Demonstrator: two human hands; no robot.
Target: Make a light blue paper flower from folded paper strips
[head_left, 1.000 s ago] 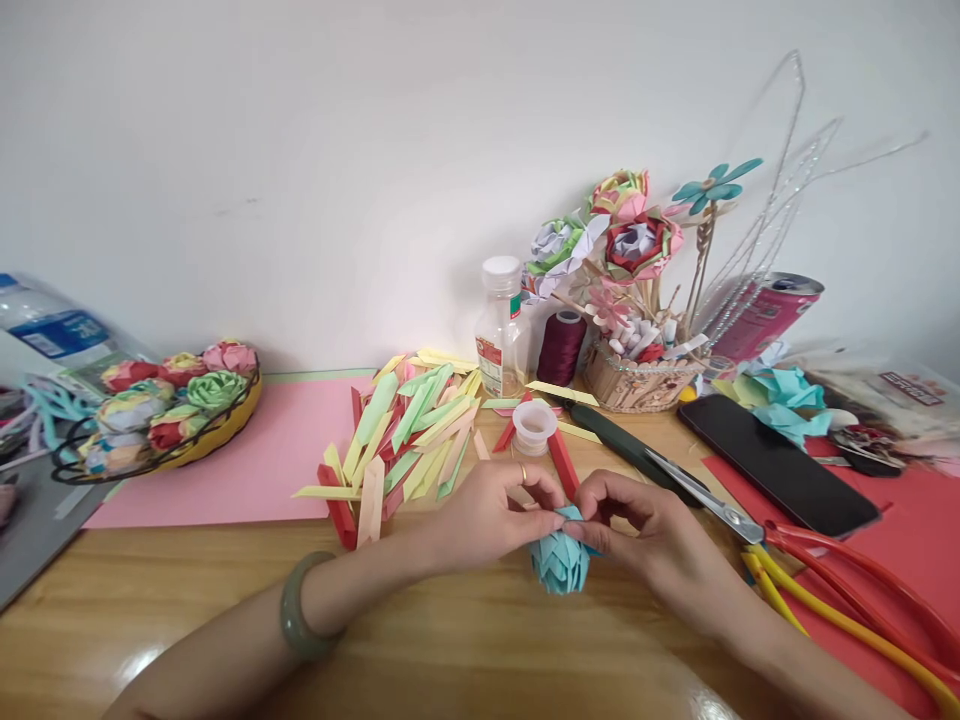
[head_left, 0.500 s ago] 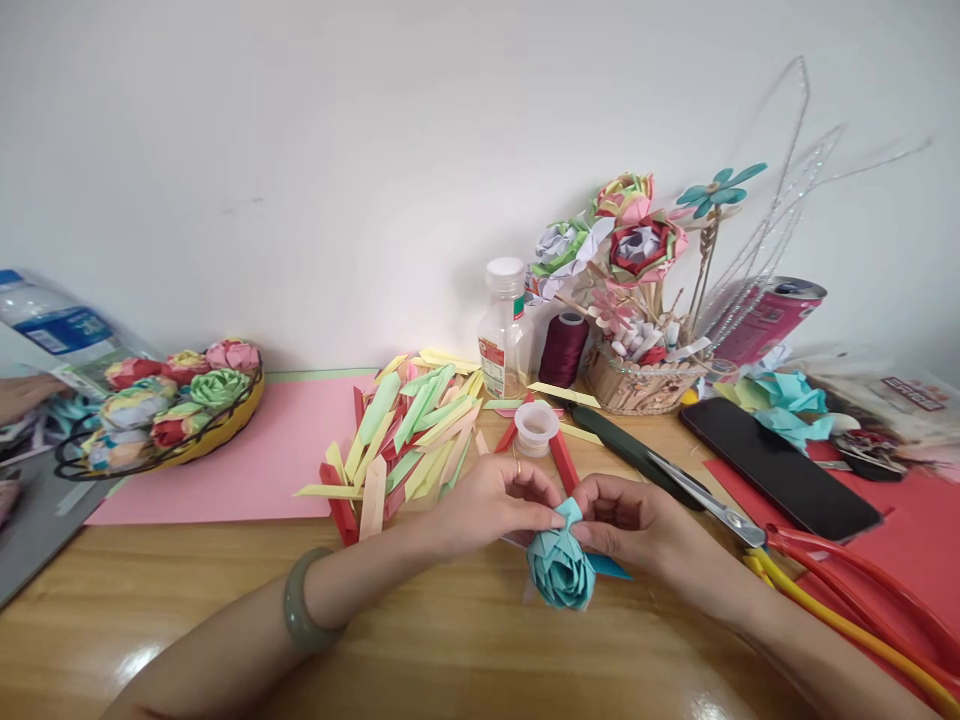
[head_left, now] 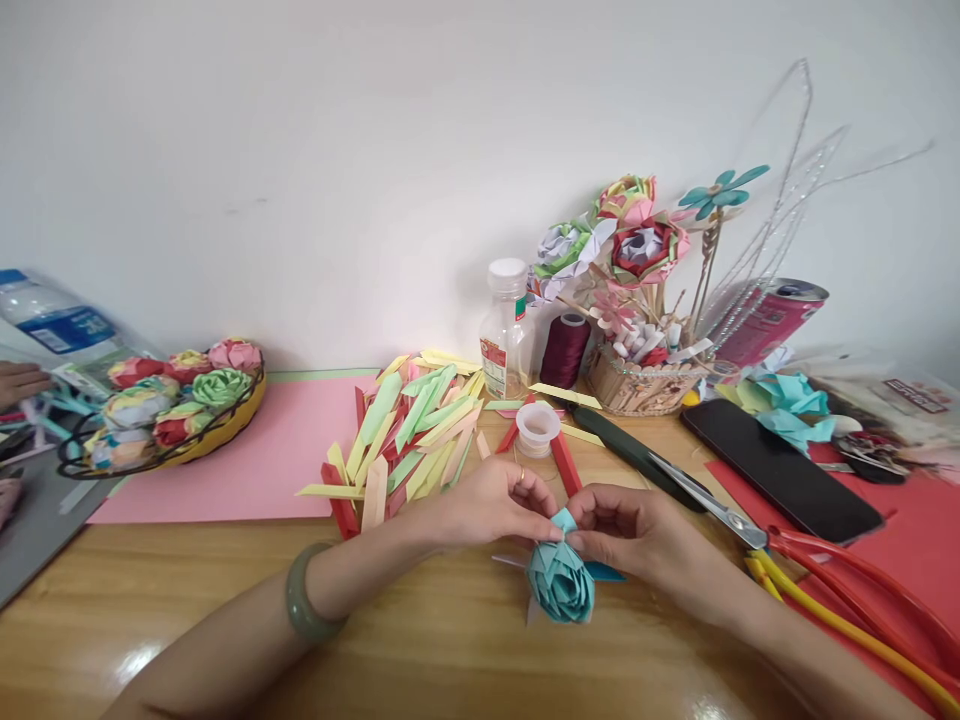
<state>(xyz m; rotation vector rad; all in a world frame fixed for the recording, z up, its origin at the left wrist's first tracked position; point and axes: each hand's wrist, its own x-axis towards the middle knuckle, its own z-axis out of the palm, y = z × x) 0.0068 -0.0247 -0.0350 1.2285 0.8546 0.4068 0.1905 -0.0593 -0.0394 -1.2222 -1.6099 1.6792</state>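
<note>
A teal folded-paper flower (head_left: 561, 580) is held between my two hands, its layered petals facing me and downward. My left hand (head_left: 491, 505) pinches its upper end from the left, thumb against the paper. From the right, my right hand (head_left: 630, 530) pinches the same end with thumb and fingertips. A blue paper strip (head_left: 604, 572) sticks out beneath the flower on the right. Just beyond my hands stands a small white spool (head_left: 537, 428) beside red paper strips (head_left: 566, 466). Folded strips in yellow, green and red (head_left: 409, 430) lie piled left of it.
Scissors (head_left: 739, 525), yellow-handled pliers and a black phone (head_left: 780, 470) lie to the right. Behind stand a plastic bottle (head_left: 504, 335), maroon thread (head_left: 565, 350) and a flower-filled basket (head_left: 645, 385). At left, a basket of paper flowers (head_left: 225, 440) rests near another person's hand (head_left: 21, 383).
The teal flower has shifted slightly down and tilted a little, and my fingers have moved with it. The other person's hand at the left has drawn back slightly.
</note>
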